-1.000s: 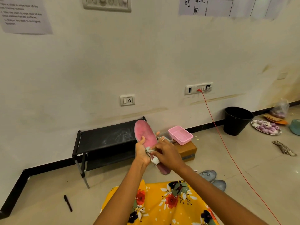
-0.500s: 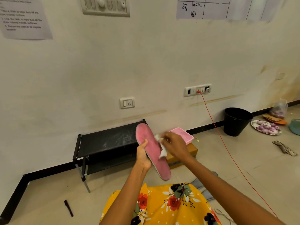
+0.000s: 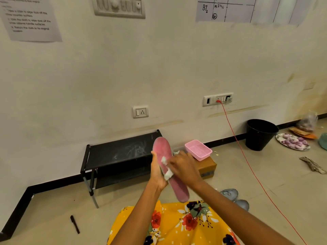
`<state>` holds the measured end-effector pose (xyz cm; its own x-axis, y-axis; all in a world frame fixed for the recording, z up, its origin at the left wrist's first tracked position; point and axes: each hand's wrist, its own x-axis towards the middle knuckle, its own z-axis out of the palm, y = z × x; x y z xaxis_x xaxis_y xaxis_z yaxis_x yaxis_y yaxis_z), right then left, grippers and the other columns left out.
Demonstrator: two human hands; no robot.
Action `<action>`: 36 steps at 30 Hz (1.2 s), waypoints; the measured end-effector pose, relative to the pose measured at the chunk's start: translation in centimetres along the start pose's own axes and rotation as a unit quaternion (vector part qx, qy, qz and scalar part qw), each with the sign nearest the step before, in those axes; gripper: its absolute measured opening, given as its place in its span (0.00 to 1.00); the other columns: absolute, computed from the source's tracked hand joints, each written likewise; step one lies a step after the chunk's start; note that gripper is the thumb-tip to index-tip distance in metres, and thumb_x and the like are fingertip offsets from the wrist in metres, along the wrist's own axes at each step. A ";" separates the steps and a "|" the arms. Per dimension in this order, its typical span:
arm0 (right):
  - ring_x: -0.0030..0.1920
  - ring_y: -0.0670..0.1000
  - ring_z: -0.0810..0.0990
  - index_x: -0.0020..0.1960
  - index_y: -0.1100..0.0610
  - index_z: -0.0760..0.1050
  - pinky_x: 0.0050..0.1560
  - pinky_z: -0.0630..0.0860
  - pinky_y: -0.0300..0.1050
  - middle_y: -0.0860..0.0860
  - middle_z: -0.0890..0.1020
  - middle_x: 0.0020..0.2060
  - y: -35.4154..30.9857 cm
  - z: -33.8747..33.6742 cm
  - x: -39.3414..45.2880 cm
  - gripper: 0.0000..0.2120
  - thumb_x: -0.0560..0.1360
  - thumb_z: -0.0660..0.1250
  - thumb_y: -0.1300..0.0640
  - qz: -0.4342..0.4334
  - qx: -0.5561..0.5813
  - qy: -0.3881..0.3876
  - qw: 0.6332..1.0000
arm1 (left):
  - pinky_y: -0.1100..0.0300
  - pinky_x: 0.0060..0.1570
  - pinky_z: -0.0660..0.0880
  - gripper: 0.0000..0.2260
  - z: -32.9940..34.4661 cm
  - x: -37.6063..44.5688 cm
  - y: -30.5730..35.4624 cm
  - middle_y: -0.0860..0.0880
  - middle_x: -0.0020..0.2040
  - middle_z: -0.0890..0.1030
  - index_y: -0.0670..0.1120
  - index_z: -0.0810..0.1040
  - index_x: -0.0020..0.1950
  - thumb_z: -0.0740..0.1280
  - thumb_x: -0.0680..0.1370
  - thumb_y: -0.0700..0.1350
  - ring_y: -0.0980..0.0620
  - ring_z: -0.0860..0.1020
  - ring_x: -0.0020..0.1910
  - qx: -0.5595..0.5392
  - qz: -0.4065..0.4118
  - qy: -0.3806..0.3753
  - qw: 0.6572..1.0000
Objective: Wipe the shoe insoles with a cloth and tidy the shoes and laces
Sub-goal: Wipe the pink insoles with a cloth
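Both hands are raised in front of the body. The left hand [image 3: 156, 171] grips the pink insole [image 3: 169, 168] by its edge, holding it tilted. The right hand [image 3: 184, 167] presses a white cloth [image 3: 167, 172] on the insole's middle, fingers closed around it.

Place: plain indoor room, set up for recorded chores.
Evidence, 12 o'clock: instruction sheet [image 3: 31, 18], wall sockets [image 3: 140, 111].
Evidence, 2 o'clock: black bin [image 3: 260, 134] on tiled floor [image 3: 283, 183].
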<state>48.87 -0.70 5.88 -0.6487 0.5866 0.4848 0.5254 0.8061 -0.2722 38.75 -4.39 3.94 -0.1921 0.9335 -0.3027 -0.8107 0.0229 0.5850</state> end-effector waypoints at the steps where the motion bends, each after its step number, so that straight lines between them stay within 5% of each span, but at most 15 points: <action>1: 0.46 0.51 0.79 0.49 0.53 0.82 0.49 0.72 0.45 0.52 0.84 0.42 0.7 -0.1 0.8 0.12 0.77 0.63 0.48 0.046 -0.014 0.010 0.999 | 0.54 0.42 0.80 0.34 0.5 -0.2 -0.2 0.41 0.39 0.82 0.40 0.77 0.53 0.51 0.75 0.69 0.45 0.82 0.39 0.002 0.002 -0.010 1.000; 4: 0.47 0.52 0.79 0.51 0.53 0.82 0.48 0.75 0.46 0.53 0.84 0.43 0.5 0.7 1.2 0.11 0.77 0.63 0.50 0.082 -0.034 0.031 0.996 | 0.50 0.49 0.77 0.34 0.8 0.1 -0.1 0.40 0.43 0.83 0.41 0.77 0.57 0.52 0.75 0.69 0.44 0.81 0.45 -0.005 0.011 -0.005 1.000; 7: 0.46 0.47 0.76 0.50 0.53 0.81 0.45 0.69 0.36 0.51 0.83 0.44 -1.7 1.2 -1.1 0.11 0.76 0.62 0.51 0.009 0.066 -0.005 0.998 | 0.51 0.47 0.78 0.36 -1.0 0.4 0.7 0.39 0.41 0.81 0.37 0.75 0.57 0.52 0.75 0.69 0.44 0.81 0.42 -0.011 0.005 0.012 1.000; 10: 0.44 0.48 0.75 0.47 0.53 0.82 0.47 0.69 0.41 0.50 0.83 0.41 -0.9 0.7 -1.0 0.13 0.75 0.61 0.49 -0.074 0.062 -0.036 0.995 | 0.52 0.44 0.79 0.36 -2.1 0.2 0.6 0.40 0.40 0.81 0.38 0.76 0.54 0.52 0.75 0.70 0.44 0.82 0.40 -0.006 -0.012 0.010 1.000; 15: 0.51 0.49 0.74 0.56 0.53 0.79 0.52 0.70 0.45 0.51 0.82 0.50 1.5 -0.1 4.4 0.11 0.78 0.62 0.52 0.138 0.091 0.068 0.984 | 0.47 0.44 0.80 0.31 0.2 -1.1 0.1 0.38 0.52 0.82 0.44 0.74 0.65 0.51 0.77 0.66 0.41 0.82 0.48 0.022 -0.002 -0.047 0.999; 20: 0.50 0.52 0.76 0.55 0.53 0.79 0.55 0.68 0.48 0.53 0.82 0.47 -0.1 1.2 3.3 0.12 0.79 0.59 0.51 0.089 0.056 -0.008 0.994 | 0.51 0.46 0.80 0.35 0.3 -0.1 0.7 0.40 0.47 0.83 0.42 0.73 0.65 0.50 0.76 0.68 0.44 0.81 0.48 0.056 0.021 -0.002 0.998; 25: 0.46 0.45 0.72 0.50 0.55 0.80 0.52 0.62 0.42 0.50 0.82 0.44 -0.8 1.1 -0.7 0.09 0.76 0.63 0.55 -0.036 0.110 -0.085 0.990 | 0.51 0.46 0.79 0.39 -2.2 0.0 1.2 0.40 0.42 0.81 0.37 0.75 0.55 0.51 0.73 0.72 0.44 0.81 0.41 0.000 -0.009 0.014 1.000; 29: 0.46 0.48 0.74 0.53 0.55 0.80 0.51 0.66 0.44 0.51 0.83 0.45 0.8 0.1 2.8 0.09 0.77 0.64 0.55 0.096 0.125 0.040 0.987 | 0.50 0.39 0.81 0.32 -0.9 -0.5 0.7 0.41 0.44 0.83 0.43 0.77 0.57 0.50 0.76 0.68 0.44 0.83 0.41 0.018 0.001 -0.020 1.000; 33: 0.49 0.50 0.75 0.52 0.54 0.80 0.54 0.67 0.47 0.52 0.82 0.45 -0.6 1.3 2.6 0.12 0.79 0.60 0.51 0.080 0.069 -0.010 0.994 | 0.51 0.44 0.79 0.33 -0.1 0.2 1.3 0.40 0.42 0.84 0.40 0.77 0.56 0.49 0.77 0.67 0.44 0.80 0.45 0.029 0.004 0.009 1.000; 36: 0.48 0.48 0.74 0.48 0.54 0.80 0.51 0.65 0.43 0.50 0.82 0.45 -1.7 1.8 -0.9 0.08 0.76 0.62 0.54 -0.010 0.103 -0.032 0.994 | 0.46 0.59 0.72 0.36 -1.6 0.7 1.8 0.37 0.48 0.83 0.37 0.76 0.54 0.52 0.75 0.70 0.41 0.78 0.52 -0.008 -0.021 0.036 0.999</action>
<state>47.57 -2.44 4.41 -0.6952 0.5688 0.4396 0.3925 0.8126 -0.4308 36.28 -4.33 3.54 -0.1962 0.9040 -0.3798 -0.8280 0.0548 0.5581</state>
